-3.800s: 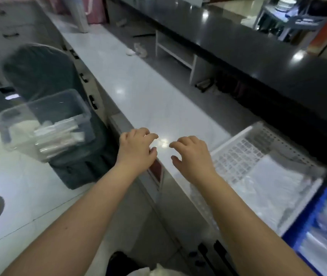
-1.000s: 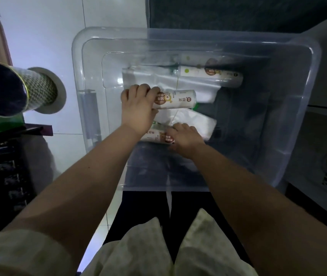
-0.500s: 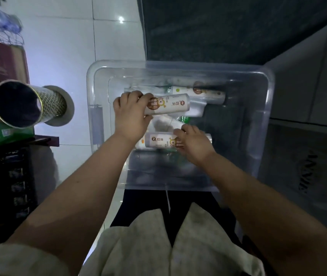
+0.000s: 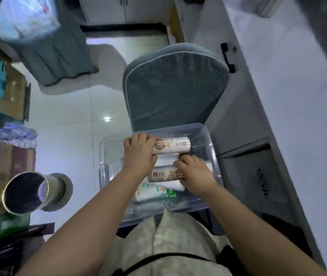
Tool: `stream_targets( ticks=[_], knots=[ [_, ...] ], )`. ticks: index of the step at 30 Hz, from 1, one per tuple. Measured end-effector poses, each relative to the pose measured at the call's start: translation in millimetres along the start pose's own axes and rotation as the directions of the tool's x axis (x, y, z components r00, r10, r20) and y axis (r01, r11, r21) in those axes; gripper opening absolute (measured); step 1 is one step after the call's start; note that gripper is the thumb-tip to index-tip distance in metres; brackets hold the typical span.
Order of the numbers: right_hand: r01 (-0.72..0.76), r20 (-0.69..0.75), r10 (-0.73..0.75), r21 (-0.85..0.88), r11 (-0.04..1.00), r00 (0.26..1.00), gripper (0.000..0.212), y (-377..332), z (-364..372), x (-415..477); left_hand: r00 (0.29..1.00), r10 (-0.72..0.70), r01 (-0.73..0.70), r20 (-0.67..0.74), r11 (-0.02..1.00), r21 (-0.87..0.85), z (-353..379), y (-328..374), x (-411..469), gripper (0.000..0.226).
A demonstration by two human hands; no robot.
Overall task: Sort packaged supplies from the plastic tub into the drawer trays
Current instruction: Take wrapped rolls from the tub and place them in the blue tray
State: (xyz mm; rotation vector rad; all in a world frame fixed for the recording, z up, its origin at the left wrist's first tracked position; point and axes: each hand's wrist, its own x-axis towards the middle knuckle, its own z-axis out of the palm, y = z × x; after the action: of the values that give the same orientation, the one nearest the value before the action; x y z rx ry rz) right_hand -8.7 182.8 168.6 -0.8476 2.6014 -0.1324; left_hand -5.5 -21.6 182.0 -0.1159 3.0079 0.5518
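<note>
Left hand (image 4: 138, 154) wrapped round the end of one roll (image 4: 171, 145), right hand (image 4: 195, 176) closed over the end of a second roll (image 4: 163, 174); each is gripped endwise, probably so both lift out of the tub (image 4: 107, 148) together. The tub sits on a chair (image 4: 175, 86), within reach; further packets (image 4: 150, 194) lie beneath. Drawer trays are out of view; the labels are blurred, contents unreadable.

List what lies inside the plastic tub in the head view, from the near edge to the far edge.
Green and white packet → roll held by the right hand → roll held by the left hand, which sits at the tub's far edge. The flat white packets between the rolls overlap too much to place.
</note>
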Motion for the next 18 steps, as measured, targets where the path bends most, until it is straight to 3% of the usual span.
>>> stream_targets(
  ticks=[4, 6, 10, 14, 18],
  knots=[
    [-0.203, -0.134, 0.215, 0.1, 0.974, 0.967, 0.055, -40, 9, -50, 0.988, 0.147, -0.147, 0.036, 0.989, -0.018, -18, -4, -21, 0.05],
    [-0.292, -0.249, 0.329, 0.173, 0.941, 0.911, 0.052, -62, 16, -78, 0.97, 0.243, -0.242, 0.029, 0.97, -0.028, -25, 1, -30, 0.05],
    [-0.428, -0.332, 0.483, 0.229, 0.874, 0.81, 0.052, -101, 24, -133, 0.918, 0.395, -0.392, 0.038, 0.918, -0.063, -34, 32, -49, 0.049],
    [-0.566, -0.437, 0.615, 0.253, 0.784, 0.656, 0.059, -122, 28, -203, 0.821, 0.568, -0.565, 0.056, 0.823, -0.061, -31, 87, -83, 0.05],
    [-0.682, -0.494, 0.731, 0.322, 0.657, 0.471, 0.06, -132, 40, -286, 0.672, 0.737, -0.732, 0.067, 0.675, -0.092, -25, 157, -134, 0.05]
  ],
)
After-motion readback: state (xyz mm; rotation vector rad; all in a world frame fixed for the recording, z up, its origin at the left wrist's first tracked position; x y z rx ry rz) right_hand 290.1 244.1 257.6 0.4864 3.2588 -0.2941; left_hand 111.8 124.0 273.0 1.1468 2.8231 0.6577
